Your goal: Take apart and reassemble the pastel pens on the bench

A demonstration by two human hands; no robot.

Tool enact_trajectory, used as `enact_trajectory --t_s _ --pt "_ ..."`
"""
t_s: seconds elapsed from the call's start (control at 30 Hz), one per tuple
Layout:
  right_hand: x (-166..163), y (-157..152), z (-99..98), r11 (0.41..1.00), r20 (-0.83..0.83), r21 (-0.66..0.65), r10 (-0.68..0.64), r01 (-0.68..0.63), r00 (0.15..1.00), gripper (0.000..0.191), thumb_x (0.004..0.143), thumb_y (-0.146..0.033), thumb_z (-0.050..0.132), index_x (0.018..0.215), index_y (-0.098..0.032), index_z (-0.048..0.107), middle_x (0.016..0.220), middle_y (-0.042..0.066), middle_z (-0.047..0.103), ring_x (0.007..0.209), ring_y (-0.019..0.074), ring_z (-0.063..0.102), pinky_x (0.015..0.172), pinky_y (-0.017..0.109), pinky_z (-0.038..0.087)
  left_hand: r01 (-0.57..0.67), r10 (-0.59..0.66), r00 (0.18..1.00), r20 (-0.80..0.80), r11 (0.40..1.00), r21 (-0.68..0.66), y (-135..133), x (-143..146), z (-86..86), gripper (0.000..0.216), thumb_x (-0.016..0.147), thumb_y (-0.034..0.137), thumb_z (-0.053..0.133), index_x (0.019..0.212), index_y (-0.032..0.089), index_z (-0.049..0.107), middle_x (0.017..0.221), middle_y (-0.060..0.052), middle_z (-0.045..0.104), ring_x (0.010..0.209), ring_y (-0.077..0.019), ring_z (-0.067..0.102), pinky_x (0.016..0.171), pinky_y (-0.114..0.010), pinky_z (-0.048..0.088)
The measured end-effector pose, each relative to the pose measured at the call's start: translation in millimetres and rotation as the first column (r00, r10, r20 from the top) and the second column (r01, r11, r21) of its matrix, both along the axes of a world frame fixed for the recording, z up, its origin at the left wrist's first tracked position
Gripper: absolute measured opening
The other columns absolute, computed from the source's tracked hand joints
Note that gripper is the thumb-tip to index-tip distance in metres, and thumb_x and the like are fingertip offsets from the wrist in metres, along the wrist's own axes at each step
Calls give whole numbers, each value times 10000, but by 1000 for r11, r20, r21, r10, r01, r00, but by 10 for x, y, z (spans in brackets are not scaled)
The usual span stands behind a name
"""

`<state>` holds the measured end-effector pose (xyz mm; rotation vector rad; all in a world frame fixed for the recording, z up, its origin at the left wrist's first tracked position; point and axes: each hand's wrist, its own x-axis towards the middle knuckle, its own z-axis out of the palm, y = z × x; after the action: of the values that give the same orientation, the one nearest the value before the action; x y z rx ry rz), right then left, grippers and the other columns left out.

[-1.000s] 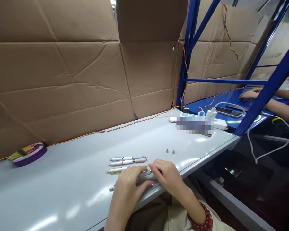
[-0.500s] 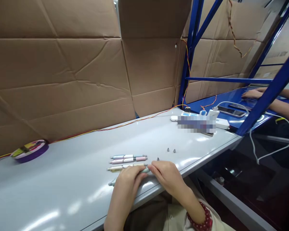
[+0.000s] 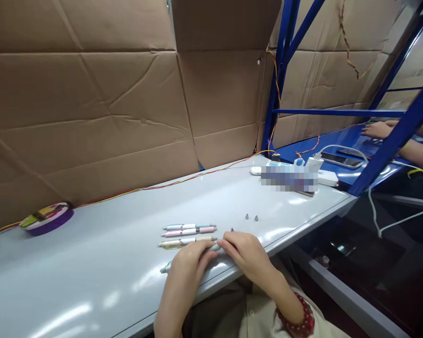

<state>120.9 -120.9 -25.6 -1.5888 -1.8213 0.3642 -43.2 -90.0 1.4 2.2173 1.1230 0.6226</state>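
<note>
A pale green pen [image 3: 214, 247] lies across my left hand [image 3: 190, 263], whose fingers are closed round its barrel. Its push-button end sticks out past the left side of that hand. My right hand [image 3: 245, 253] pinches the pen's other end; the fingertips cover what is there. Just beyond my hands, three pens lie side by side: a light blue and white pen [image 3: 183, 227], a pink and white pen [image 3: 186, 232] and a cream and white pen [image 3: 179, 242]. Two small grey metal cones [image 3: 256, 218] stand to the right, and a third small piece [image 3: 232, 229] shows partly behind my right hand.
A purple-edged roll [image 3: 51, 225] lies at the table's left back. Thin wires run along the cardboard wall [image 3: 127, 117]. At the right end are a power strip with plugs [image 3: 313, 163], a blue frame [image 3: 282, 70], a phone [image 3: 340, 160] and another person's hands [image 3: 377, 130].
The view has shifted slightly. Both hands keep nearly the same hold on the green pen, and the other pens and metal cones stay where they were.
</note>
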Motion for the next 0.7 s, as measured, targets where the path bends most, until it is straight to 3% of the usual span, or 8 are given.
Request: enact_trajectory --t_s 0.13,0.3,0.47,0.7 --pt "74 -41 70 993 -193 -24 109 -115 975 145 893 -276 481 790 -202 549 737 -20 593 674 127 530 598 218 361 -16 16 1000 2 1000 5 4 -4 -30 217 888 309 429 960 272 631 1004 2 667 925 -193 596 807 -301 457" --pt "150 -58 93 986 -364 -7 152 -166 919 29 819 -202 583 797 -191 569 729 -34 574 659 111 499 593 202 364 -4 3 1000 -5 1000 -1 3 -20 -40 214 887 298 440 986 267 628 1018 0 669 932 -194 604 806 -291 463" --pt "162 -42 74 987 -412 0 146 -160 899 62 825 -244 585 816 -183 592 702 -31 566 634 109 480 577 205 356 76 -75 997 -9 994 72 -5 -38 -35 269 896 216 417 1084 322 577 1093 34 636 988 -168 584 828 -271 450" --pt "123 -53 70 991 -417 35 135 -132 899 245 864 -339 528 688 -172 565 613 -36 512 586 103 450 548 209 342 101 -93 993 -67 986 129 -26 -32 -11 277 896 188 381 1021 320 589 981 31 645 911 -159 601 792 -268 461"
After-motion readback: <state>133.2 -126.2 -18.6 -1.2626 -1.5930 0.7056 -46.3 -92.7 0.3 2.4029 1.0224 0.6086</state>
